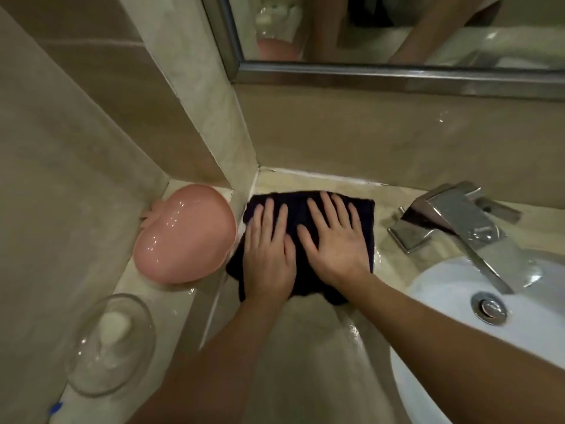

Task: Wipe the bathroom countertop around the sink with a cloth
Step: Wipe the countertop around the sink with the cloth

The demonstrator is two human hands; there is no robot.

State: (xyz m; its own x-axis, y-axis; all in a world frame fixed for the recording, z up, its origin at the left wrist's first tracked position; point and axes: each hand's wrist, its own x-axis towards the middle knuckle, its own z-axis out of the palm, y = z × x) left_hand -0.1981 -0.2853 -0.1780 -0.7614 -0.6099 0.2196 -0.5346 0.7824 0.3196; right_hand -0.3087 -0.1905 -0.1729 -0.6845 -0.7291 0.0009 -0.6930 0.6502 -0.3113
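Observation:
A dark navy cloth (298, 209) lies flat on the beige marble countertop (305, 347), in the back left corner beside the wall. My left hand (269, 255) presses on its left half with straight fingers. My right hand (336, 237) presses flat on its right half, fingers spread. The white sink (452, 316) sits to the right, with its metal drain (489, 307) showing. The countertop looks wet and shiny in front of the cloth.
A chrome faucet (458, 221) stands behind the sink, right of the cloth. On a raised ledge to the left sit a pink apple-shaped dish (186, 237) and a clear glass dish (113, 344) holding white soap. A mirror (397, 29) hangs above the backsplash.

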